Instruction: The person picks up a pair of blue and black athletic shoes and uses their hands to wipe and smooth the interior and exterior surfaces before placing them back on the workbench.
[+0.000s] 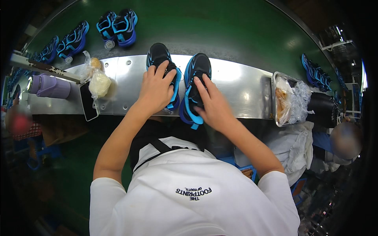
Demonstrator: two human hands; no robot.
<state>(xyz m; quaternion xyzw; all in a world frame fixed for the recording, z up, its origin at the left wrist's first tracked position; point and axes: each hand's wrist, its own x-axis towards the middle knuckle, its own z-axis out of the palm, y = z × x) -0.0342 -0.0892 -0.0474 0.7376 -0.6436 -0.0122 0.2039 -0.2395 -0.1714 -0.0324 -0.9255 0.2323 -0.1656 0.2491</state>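
Two black and blue sports shoes lie side by side on a shiny metal ledge (236, 84) in front of me, toes pointing away. My left hand (155, 90) rests on top of the left shoe (159, 55), fingers spread over its laces. My right hand (212, 106) presses on the right shoe (199, 67), fingers over its tongue and laces. Both shoes stick out past the near edge of the ledge.
Beyond the ledge runs a green conveyor belt (220, 31) carrying a pair of shoes (118, 26) and another pair (73, 41) to the far left, with more at the right (315, 72). On the ledge lie a phone (88, 101), bagged food (96, 78), a purple bottle (49, 86) and a tray with plastic bags (289, 100).
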